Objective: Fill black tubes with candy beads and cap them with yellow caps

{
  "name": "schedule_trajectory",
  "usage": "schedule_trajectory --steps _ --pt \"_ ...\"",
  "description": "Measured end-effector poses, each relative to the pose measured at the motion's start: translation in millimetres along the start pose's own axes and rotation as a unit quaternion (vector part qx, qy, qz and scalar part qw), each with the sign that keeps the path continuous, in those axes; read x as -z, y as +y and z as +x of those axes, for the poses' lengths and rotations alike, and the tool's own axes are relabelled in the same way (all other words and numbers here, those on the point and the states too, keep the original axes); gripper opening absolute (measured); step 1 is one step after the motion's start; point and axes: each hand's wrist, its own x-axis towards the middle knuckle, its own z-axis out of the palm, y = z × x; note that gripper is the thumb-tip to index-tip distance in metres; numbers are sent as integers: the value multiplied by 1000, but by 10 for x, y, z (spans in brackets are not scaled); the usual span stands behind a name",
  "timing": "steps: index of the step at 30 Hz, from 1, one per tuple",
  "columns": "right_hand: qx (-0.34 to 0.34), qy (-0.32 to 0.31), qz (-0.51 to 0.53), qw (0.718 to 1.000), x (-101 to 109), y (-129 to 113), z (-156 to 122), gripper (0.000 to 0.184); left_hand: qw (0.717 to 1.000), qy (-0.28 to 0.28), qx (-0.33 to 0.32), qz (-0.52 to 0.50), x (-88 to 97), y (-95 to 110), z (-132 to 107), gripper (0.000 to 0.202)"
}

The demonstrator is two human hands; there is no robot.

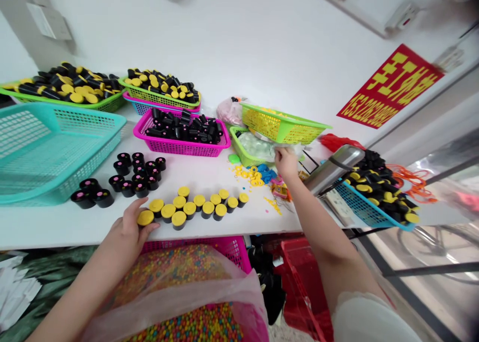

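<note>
My left hand [130, 225] is at the table's front edge, thumb and fingers closed around a short black cylinder with a yellow cap [145, 217]. It stands at the left end of a cluster of similar yellow-capped cylinders [189, 208]. Behind them are upright black cylinders [139, 175] without yellow caps, with pink spots on top. My right hand [286, 161] reaches to the back, its fingers curled shut at a clear plastic bag [256, 145] in a low green basket [243, 155]. What those fingers hold, if anything, is hidden.
A pink basket [183, 147] holds black cylinders. Loose yellow rings [255, 176] lie near my right hand, beside a steel flask [337, 167]. A turquoise basket [56, 177] stands left; a blue basket [368, 205] of yellow-and-black pieces sits right. Below is a bag of coloured beads [194, 322].
</note>
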Motion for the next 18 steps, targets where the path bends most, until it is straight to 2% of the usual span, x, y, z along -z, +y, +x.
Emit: schedule_trajectory --steps 3,8,11,14,16,18 --pt "0 4 2 1000 -96 -63 -117 45 1000 -3 0 1 8 9 -4 54" --pt "17 -9 13 1000 -197 -86 -486 58 1000 -4 -4 -9 -12 -28 -6 56" --pt "-28 35 19 999 -218 -66 -604 64 1000 2 -6 -10 -39 -69 -11 59" --pt "-98 93 39 990 -227 -59 -537 75 1000 4 -17 -3 -53 -101 -18 61" --pt "-107 91 51 989 -241 -80 -420 77 1000 0 -20 0 -52 -107 -21 60" --pt "-109 87 53 989 -260 -123 -292 70 1000 0 -18 1 -44 -99 -18 60"
